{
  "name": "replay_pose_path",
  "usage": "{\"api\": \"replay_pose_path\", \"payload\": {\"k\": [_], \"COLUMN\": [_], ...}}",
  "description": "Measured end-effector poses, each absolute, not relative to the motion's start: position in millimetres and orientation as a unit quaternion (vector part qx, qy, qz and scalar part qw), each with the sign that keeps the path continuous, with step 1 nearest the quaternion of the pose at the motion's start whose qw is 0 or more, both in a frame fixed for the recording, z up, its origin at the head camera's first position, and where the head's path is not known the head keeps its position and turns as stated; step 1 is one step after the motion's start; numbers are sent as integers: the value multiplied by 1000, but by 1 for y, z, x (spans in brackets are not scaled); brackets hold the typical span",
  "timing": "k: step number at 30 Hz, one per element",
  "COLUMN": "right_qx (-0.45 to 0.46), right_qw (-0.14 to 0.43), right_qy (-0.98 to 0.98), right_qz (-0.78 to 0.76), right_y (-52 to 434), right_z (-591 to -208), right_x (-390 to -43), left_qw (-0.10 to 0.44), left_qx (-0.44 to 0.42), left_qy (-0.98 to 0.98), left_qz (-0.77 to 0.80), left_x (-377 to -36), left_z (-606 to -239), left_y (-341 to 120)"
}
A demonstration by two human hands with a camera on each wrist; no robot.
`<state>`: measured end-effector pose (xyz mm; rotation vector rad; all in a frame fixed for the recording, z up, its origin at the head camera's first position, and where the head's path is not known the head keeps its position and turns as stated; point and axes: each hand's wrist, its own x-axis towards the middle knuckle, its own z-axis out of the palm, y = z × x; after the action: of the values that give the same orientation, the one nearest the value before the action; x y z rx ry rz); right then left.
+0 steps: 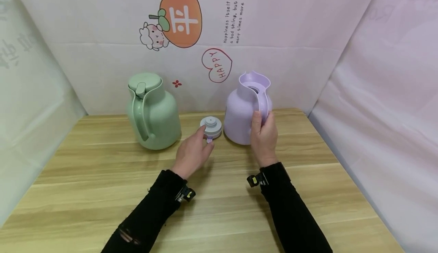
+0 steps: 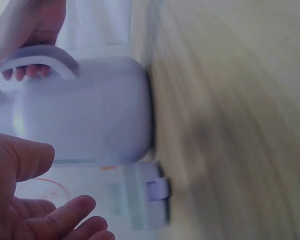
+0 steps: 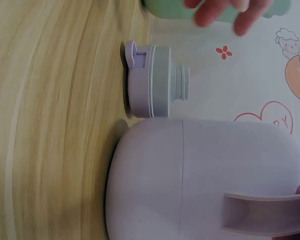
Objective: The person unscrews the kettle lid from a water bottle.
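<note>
A lilac vacuum jug (image 1: 237, 112) stands upright on the table without its lid, its spout ring uncovered. My right hand (image 1: 265, 140) grips its handle, fingers wrapped round it. Left of this jug lies a grey and lilac lid (image 3: 160, 82), upside down with its stopper pointing up and its small lilac tab toward me. My left hand (image 1: 192, 154) reaches over the lid's near left side, thumb and fingers spread apart. In the left wrist view, nothing sits between the left fingers (image 2: 72, 210).
A green vacuum jug (image 1: 164, 120) with its lid on stands to the left, handle toward me. Behind everything hangs a printed white cloth (image 1: 280, 24), close to the table's back edge. More white cloth (image 1: 383, 104) closes off the sides of the wooden table (image 1: 85, 192).
</note>
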<state>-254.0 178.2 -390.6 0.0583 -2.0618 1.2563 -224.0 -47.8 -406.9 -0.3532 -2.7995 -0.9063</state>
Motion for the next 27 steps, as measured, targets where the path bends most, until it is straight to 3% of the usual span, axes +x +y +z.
{"api": "replay_pose_path", "payload": {"k": [9,17,27], "right_qx": [29,10,102], "right_qw": [365,389,493], "right_qy": [-847,-879,-855], "right_qz": [385,277,125], "right_y": [182,174,147], "right_z": [-389,-384,-376], "right_x": [-241,-223,-205], "left_qw": [189,341,475], "left_qx": [-181,-216,-186], "left_qy": [-943,-907,-847], "left_qz": [-207,-120,-151], "left_x": [-201,-191,-188], "left_z": [-390,-392,-387], "left_y": [-65,-87,-109]}}
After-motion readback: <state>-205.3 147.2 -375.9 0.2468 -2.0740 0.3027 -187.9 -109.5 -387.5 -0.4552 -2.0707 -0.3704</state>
